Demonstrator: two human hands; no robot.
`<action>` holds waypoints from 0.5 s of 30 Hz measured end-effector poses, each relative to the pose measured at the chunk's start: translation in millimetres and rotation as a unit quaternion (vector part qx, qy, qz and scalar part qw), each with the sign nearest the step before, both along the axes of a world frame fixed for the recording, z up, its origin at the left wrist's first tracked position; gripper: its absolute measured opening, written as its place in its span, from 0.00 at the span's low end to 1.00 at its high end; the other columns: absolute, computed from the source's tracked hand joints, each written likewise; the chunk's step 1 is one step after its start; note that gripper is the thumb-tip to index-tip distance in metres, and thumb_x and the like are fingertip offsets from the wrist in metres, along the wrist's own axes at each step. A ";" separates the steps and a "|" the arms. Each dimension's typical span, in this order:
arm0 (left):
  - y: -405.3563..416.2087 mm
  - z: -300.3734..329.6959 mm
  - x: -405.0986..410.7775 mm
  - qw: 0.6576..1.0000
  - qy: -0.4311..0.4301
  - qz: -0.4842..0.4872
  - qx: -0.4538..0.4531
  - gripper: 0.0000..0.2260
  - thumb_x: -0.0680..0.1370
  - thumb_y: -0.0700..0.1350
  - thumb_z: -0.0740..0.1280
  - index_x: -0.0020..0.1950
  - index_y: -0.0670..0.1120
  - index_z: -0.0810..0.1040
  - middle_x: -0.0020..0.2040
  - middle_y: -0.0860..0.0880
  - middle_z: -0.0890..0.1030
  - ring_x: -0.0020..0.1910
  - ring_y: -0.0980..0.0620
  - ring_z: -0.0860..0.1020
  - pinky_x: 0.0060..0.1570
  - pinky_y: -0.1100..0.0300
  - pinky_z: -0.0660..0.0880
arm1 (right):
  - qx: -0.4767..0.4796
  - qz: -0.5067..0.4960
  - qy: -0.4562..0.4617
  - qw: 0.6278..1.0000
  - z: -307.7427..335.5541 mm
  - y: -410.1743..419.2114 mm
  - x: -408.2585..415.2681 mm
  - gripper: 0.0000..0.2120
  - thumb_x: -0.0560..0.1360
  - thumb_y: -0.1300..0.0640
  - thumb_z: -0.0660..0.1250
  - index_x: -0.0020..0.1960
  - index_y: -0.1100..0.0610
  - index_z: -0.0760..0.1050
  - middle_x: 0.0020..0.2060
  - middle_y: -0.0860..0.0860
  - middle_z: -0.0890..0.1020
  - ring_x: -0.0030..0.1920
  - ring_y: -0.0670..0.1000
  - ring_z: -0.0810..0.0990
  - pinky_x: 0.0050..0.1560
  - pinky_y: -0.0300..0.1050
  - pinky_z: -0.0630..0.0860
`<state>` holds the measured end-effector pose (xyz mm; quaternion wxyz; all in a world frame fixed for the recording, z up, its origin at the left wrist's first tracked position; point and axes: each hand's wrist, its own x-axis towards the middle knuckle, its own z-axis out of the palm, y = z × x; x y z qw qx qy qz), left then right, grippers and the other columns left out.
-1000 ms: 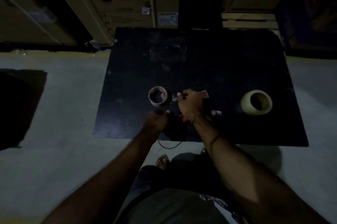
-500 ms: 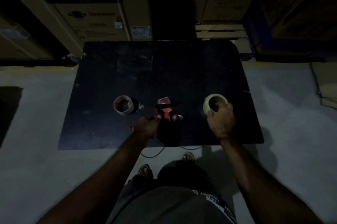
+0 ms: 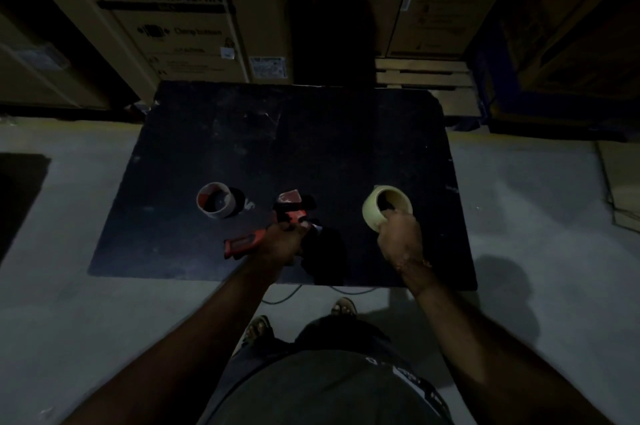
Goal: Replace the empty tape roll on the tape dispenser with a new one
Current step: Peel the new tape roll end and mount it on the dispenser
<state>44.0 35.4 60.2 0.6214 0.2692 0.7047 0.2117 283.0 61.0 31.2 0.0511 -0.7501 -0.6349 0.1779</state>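
I see right hand (image 3: pixel 401 237) now gripping pale full tape roll (image 3: pixel 384 208) at black mat's (image 3: pixel 311 134) right edge; left hand (image 3: pixel 282 243) steadies red dispenser (image 3: pixel 263 234); loading next.

Both bare arms reach forward from the bottom of the frame toward its centre. The left hand (image 3: pixel 282 243) sits just left of centre, knuckles up, fingers curled tight in a grip. The right hand (image 3: pixel 401 237) sits right of centre, back toward the camera, its fingers (image 3: pixel 389 215) hooked forward and closed in a grasp. The hands are apart, roughly level.
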 end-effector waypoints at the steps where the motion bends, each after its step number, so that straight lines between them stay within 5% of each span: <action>1: 1.2 0.8 2.5 1.000 -0.001 0.001 0.010 0.12 0.85 0.51 0.65 0.61 0.45 0.81 0.54 0.43 0.84 0.51 0.45 0.81 0.45 0.54 0.75 | 0.025 -0.006 0.023 0.999 1.1 -2.7 -2.5 0.11 0.80 0.64 0.65 0.58 0.64 0.84 0.56 0.60 0.85 0.55 0.63 0.85 0.52 0.53 0.83; 3: 5.0 3.5 9.1 0.999 -0.014 0.008 0.032 0.11 0.84 0.53 0.66 0.58 0.47 0.82 0.55 0.44 0.85 0.52 0.44 0.83 0.44 0.54 0.76 | 0.073 0.002 0.059 0.996 3.9 -10.3 -9.3 0.10 0.80 0.63 0.66 0.56 0.64 0.85 0.52 0.61 0.85 0.50 0.63 0.85 0.48 0.54 0.84; 8: 13.8 18.6 24.3 0.994 -0.045 -0.025 0.093 0.15 0.79 0.62 0.70 0.47 0.51 0.85 0.37 0.55 0.86 0.41 0.53 0.84 0.39 0.59 0.78 | 0.177 0.082 0.113 0.974 17.0 -32.9 -32.6 0.10 0.78 0.62 0.72 0.58 0.63 0.86 0.48 0.58 0.87 0.45 0.62 0.87 0.42 0.52 0.83; 15: 21.7 26.3 24.6 0.986 -0.049 -0.031 0.154 0.19 0.80 0.54 0.73 0.56 0.38 0.83 0.47 0.42 0.86 0.46 0.47 0.84 0.50 0.53 0.79 | 0.239 0.189 0.115 0.946 33.7 -42.6 -52.4 0.09 0.75 0.63 0.76 0.55 0.62 0.87 0.48 0.55 0.88 0.42 0.58 0.88 0.37 0.54 0.86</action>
